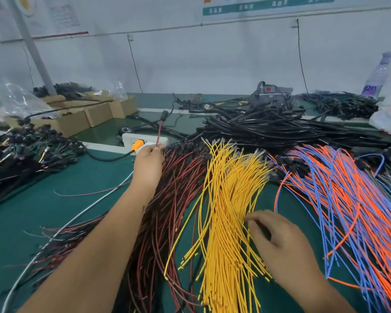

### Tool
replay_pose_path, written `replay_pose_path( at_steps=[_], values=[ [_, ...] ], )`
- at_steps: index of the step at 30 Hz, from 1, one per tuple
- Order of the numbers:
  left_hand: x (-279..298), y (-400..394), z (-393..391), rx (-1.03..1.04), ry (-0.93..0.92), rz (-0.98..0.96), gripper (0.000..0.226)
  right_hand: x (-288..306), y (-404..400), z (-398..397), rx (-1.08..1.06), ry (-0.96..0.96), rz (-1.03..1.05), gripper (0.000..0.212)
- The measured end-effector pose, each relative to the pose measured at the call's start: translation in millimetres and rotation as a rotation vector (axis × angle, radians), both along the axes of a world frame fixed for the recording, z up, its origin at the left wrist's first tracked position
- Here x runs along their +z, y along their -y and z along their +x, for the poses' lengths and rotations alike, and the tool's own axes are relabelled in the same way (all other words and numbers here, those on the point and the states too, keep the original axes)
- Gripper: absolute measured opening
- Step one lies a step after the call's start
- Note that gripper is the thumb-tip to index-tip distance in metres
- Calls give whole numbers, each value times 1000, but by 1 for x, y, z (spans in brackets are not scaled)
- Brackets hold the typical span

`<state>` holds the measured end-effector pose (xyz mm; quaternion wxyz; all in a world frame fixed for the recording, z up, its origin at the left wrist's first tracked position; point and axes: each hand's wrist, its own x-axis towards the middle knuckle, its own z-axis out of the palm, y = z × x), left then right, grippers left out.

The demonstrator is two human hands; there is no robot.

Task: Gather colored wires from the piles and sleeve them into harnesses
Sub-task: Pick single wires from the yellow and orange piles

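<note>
Green mat (81, 177) bare leftward, left hand (148, 162) pinching red wire (159, 132) (upright), right hand (280, 242) fingering yellow wires (226, 199).

The left hand (149, 164) shows only its back; its fingers curl out of sight around the red-and-black wire (159, 132), so the grip itself cannot be seen. The right hand (280, 242) covers part of the yellow wires (226, 199); whether its fingers (254, 223) pinch one cannot be told. At 5 o'clock the orange and blue wires (348, 199) run off the frame's edge. The wall posters (266, 5) at 12 o'clock are cropped and their print is too blurred to read. The bottle (378, 75) at 2 o'clock has an illegible label.
</note>
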<state>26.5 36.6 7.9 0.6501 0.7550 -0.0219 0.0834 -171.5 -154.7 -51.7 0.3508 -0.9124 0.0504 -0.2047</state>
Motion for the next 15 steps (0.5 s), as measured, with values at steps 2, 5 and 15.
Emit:
replay_pose_path(
  at_steps=[2,5,15],
  values=[
    [2,2,-12,-45,135,112,23,8,-6,1,27,65,34,17],
    [11,15,-46,-202,369,324,22,32,-20,14,66,93,382,21],
    [5,44,-110,-590,594,717,25,64,-40,25,29,137,915,24]
  ],
)
